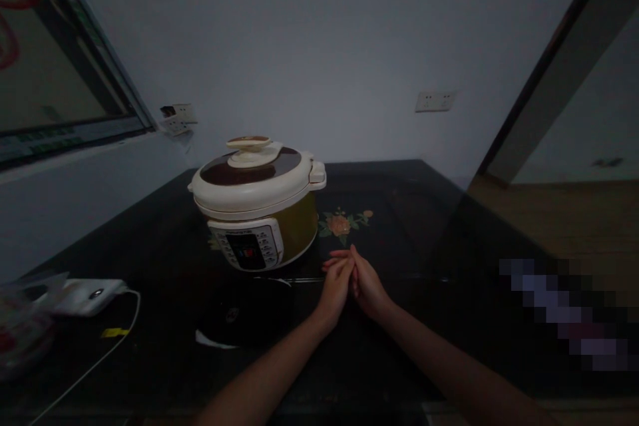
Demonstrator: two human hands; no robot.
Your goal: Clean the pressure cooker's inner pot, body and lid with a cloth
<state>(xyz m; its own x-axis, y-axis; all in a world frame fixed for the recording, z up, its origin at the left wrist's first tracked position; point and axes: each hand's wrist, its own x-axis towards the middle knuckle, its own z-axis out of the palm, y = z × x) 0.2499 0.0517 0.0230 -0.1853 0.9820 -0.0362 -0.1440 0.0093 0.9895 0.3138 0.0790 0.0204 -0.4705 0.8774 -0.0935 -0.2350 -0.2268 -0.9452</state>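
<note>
My left hand (336, 289) and my right hand (369, 285) rest together over the dark table, just right of the electric pressure cooker. Their fingers are clasped, with several fingertips poking out on the left side. I see no object in either hand. The cooker (254, 196) has a cream lid with a brown window and knob, an olive-green body and a front control panel (247, 246). Its lid is on. In front of it lies a flat black item (247, 313) with a pale edge; its kind is hard to make out in the dim light.
The dark table (399, 226) carries a printed flower pattern (339, 224). At the left are a white power strip (87, 296) with a cord, a yellow tag (114, 333) and a plastic bag (24, 333). Wall sockets (434, 102) and a window (60, 66) sit behind. A blurred patch (564, 316) covers something at right.
</note>
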